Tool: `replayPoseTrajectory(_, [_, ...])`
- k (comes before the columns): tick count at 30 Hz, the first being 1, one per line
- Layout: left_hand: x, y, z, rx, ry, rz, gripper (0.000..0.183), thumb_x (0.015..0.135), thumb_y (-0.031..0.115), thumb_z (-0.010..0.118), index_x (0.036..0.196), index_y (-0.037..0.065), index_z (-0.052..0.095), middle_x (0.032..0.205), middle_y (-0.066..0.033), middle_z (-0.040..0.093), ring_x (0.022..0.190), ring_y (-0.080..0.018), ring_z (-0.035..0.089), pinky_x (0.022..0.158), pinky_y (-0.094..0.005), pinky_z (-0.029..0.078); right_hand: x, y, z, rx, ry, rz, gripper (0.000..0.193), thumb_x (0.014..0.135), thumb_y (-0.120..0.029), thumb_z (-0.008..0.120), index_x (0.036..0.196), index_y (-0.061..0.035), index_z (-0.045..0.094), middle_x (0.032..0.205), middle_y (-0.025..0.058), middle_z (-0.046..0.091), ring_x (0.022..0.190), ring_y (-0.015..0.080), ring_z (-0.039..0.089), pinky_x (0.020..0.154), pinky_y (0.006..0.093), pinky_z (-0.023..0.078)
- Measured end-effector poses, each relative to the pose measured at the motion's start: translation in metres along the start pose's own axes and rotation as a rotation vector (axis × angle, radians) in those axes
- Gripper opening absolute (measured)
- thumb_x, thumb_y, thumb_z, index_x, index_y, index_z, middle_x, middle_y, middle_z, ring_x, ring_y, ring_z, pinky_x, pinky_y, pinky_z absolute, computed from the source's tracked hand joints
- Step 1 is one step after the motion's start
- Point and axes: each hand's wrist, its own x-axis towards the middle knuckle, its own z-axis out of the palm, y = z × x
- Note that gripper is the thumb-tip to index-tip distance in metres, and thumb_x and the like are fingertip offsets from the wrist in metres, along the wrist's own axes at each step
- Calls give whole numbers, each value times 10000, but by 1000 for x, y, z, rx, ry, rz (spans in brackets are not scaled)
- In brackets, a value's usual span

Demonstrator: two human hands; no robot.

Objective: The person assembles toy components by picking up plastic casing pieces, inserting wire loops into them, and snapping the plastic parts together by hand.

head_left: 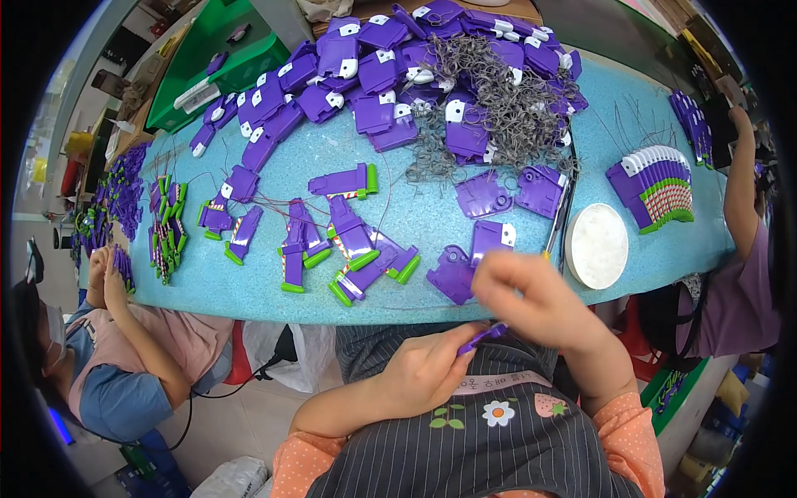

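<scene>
Just above my lap, at the table's near edge, my left hand (425, 365) is closed round a small purple plastic part (482, 339), seen nearly edge-on. My right hand (531, 295) is raised just above and to the right of it, with fingers curled into a pinch; anything between them is hidden. Beyond my right hand lie a purple shell with a white corner (490, 239) and a bare purple shell half (451, 274). Two more purple shell halves (486, 194) (541, 189) lie farther back. Several purple-and-green pieces (349, 236) with wires are spread left of them.
A heap of purple shells (382, 70) fills the back, with tangled grey wires (506, 95) over its right side. A white round dish (596, 246) and a screwdriver-like tool (554, 224) lie right. Fanned purple-green pieces (656, 189) stand farther right. People work at both sides.
</scene>
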Motion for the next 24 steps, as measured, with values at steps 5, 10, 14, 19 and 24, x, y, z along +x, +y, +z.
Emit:
replayPoseTrajectory(5, [-3,15,-10,-1202,-52,-494,308,961,110,415,1233,-17,343,1136,-187,571,998,-209,612,837,-321,491,11,16,7,235,549,-57,141,816,-107,647,903,-39,558,663,-30,453,603,35,422,511,199,334])
replayPoseTrajectory(10, [-2,3,3,-53,354,-84,303,861,25,555,1123,-86,451,952,-181,635,678,-218,648,588,-308,522,-25,6,33,98,177,-99,308,813,-89,638,1103,-20,558,1079,97,555,847,147,545,601,240,434])
replayPoseTrajectory(14, [1,1,9,258,397,121,297,772,-35,619,1047,-92,521,831,-174,629,589,-255,627,519,-313,498,-30,7,44,39,261,-132,225,841,-39,575,1059,16,581,1058,139,588,895,208,593,666,267,467])
replayPoseTrajectory(19, [-8,-7,14,-139,424,-106,245,848,-5,576,1066,-90,505,777,-122,632,630,-121,617,553,-249,482,-26,9,51,0,256,-179,220,838,9,529,1050,43,578,1034,187,591,859,274,613,688,316,486])
replayPoseTrajectory(24, [-11,-14,14,-482,436,-217,248,884,24,545,1100,-81,483,829,-81,646,704,-76,592,611,-224,483,-18,7,55,-134,283,-212,209,811,14,538,1011,50,586,950,194,601,793,323,616,664,350,496])
